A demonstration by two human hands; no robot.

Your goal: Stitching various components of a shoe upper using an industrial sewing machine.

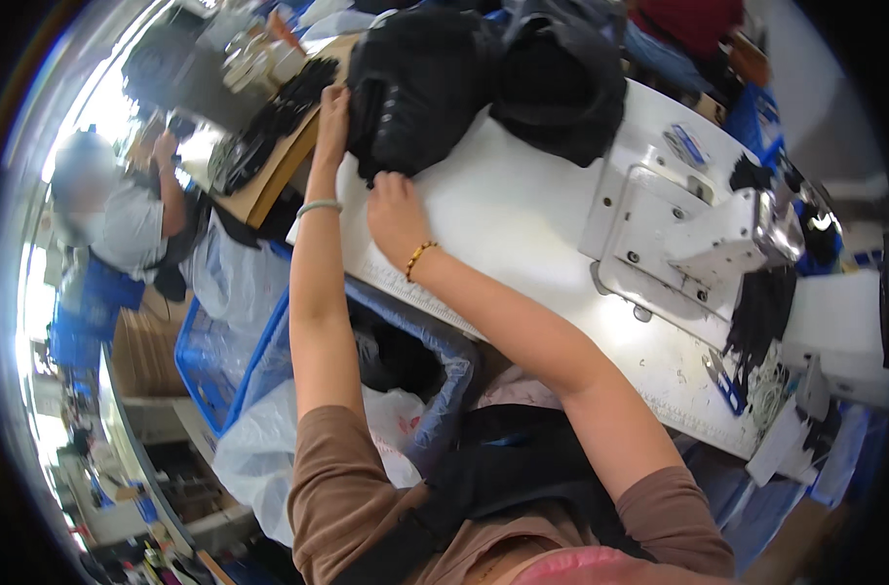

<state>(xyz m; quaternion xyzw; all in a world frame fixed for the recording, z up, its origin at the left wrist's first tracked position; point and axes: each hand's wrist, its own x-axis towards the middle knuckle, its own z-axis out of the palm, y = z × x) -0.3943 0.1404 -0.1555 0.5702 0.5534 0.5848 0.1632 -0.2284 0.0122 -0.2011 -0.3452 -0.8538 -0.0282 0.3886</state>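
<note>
A bulky black fabric piece [430, 83], perhaps a sewn bag, lies at the far left of the white sewing table [503, 234]. My left hand [334, 115] reaches to its left edge, fingers closed against the fabric. Nearer to me, my right hand [396, 216] has its fingers curled at the lower left corner, pinching the edge. The fingertips of both hands are partly hidden. To the right of this piece rests a second black fabric item [559, 88], which neither hand touches.
A white sewing machine [703, 239] stands on the right, with blue-handled thread snips [725, 383] near it. A blue basket [206, 366] and a plastic-lined bin [454, 375] stand below the table's left side. Another person [123, 219] works at the far left.
</note>
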